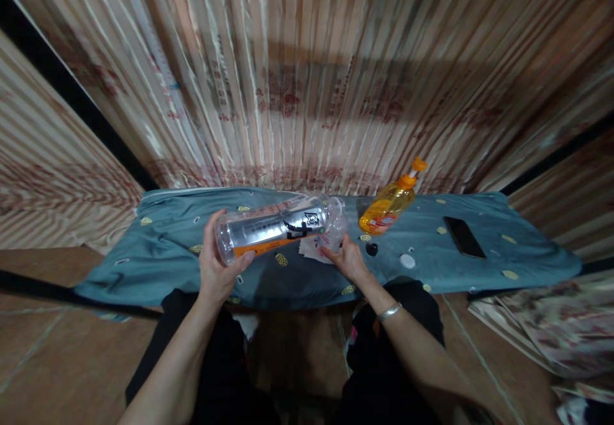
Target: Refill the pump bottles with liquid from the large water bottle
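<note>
My left hand (pixel 215 262) is wrapped round the base end of a large clear plastic bottle (pixel 278 225) with a silver and orange label. The bottle lies nearly level above the cloth, its neck end to the right. At that end my right hand (pixel 349 258) grips a smaller clear plastic container (pixel 337 223); whether the two touch inside or only overlap, I cannot tell. Beneath them lies a pale crumpled piece of paper or wrapper (pixel 314 249), partly hidden. Close to my right hand are a black cap (pixel 371 248) and a white round lid (pixel 407 261).
A pump bottle of orange liquid (pixel 387 206) stands behind the caps on the teal patterned cloth (pixel 158 246). Further right lies a black phone (pixel 464 237). A striped curtain (pixel 307 79) hangs behind, and dark frame bars (pixel 77 92) slope at both sides.
</note>
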{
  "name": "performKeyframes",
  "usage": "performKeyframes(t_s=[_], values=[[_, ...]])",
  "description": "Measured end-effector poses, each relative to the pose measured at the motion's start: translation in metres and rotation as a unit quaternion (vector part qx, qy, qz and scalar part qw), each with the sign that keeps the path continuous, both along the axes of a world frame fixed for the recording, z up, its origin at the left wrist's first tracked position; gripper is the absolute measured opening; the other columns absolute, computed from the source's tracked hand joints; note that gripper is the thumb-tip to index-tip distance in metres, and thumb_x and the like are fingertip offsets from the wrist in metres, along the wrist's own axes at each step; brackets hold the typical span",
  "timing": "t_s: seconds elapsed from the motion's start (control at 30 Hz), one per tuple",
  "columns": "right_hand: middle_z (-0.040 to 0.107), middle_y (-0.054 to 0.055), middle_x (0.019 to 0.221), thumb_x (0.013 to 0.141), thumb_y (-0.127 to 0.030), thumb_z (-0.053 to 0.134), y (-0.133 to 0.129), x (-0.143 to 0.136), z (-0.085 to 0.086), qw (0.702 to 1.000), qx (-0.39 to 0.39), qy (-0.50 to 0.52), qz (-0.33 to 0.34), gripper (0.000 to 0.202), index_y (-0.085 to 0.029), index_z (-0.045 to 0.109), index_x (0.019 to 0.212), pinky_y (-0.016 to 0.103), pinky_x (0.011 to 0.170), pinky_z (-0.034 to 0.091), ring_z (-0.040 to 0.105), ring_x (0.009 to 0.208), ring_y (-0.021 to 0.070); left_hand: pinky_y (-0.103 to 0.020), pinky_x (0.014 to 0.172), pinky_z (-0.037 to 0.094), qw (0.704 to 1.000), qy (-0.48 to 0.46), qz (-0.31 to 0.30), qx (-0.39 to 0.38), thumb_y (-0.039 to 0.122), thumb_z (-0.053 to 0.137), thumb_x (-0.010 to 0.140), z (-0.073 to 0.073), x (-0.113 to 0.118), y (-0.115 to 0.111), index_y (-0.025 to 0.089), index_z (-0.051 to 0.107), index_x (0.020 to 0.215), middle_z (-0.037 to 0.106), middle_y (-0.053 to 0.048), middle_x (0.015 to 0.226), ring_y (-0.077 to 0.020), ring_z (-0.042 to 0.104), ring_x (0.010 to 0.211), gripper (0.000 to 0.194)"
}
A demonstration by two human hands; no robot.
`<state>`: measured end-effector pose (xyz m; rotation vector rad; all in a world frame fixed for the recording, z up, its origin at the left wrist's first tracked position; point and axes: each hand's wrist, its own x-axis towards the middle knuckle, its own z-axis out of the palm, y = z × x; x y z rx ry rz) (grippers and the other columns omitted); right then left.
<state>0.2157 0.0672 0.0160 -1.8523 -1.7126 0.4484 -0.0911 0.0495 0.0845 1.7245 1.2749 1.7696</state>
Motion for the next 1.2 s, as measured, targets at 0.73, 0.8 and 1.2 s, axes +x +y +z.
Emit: performKeyframes(t_s=[0.73,0.8,1.2], values=[[0.078,0.015,0.105,0.081,-0.037,0.08,-0.0008,-0.0024,0.0033,1.0,-0.012,0.009,-0.013,0.052,-0.014,0.057,0.122,0.033,0.081,0.059,0.077,0.099,0.0309,-0.047,0.103,0.052,1.0,0.004,0.003,-0.017,0.06,0.085,0.063,0.002,0.0011,-0.0013,0.018,0.051,0.142,0.062,-0.014,0.13,-0.0329,0.063,0.117,0.096],[0.079,0.015,0.104,0.081,-0.036,0.081,-0.0009,-0.0022,0.0037,1.0,-0.012,0.012,-0.01,0.051,-0.014,0.057,0.121,0.033,0.079,0.059,0.078,0.097,0.0308,-0.047,0.104,0.051,1.0,0.008,0.006,-0.014,0.059,0.085,0.063,0.0025,0.0014,-0.0016,0.018,0.051,0.142,0.061,-0.014,0.131,-0.0323,0.063,0.117,0.094],[0.078,0.014,0.11,0.083,-0.034,0.08,-0.0021,-0.0034,0.0053,1.0,-0.008,0.015,-0.012,0.053,-0.015,0.056,0.127,0.034,0.086,0.059,0.077,0.103,0.0294,-0.048,0.104,0.051,1.0,-0.001,0.008,-0.021,0.059,0.085,0.061,0.0029,0.0019,-0.002,0.019,0.051,0.142,0.062,-0.014,0.127,-0.032,0.064,0.115,0.097]])
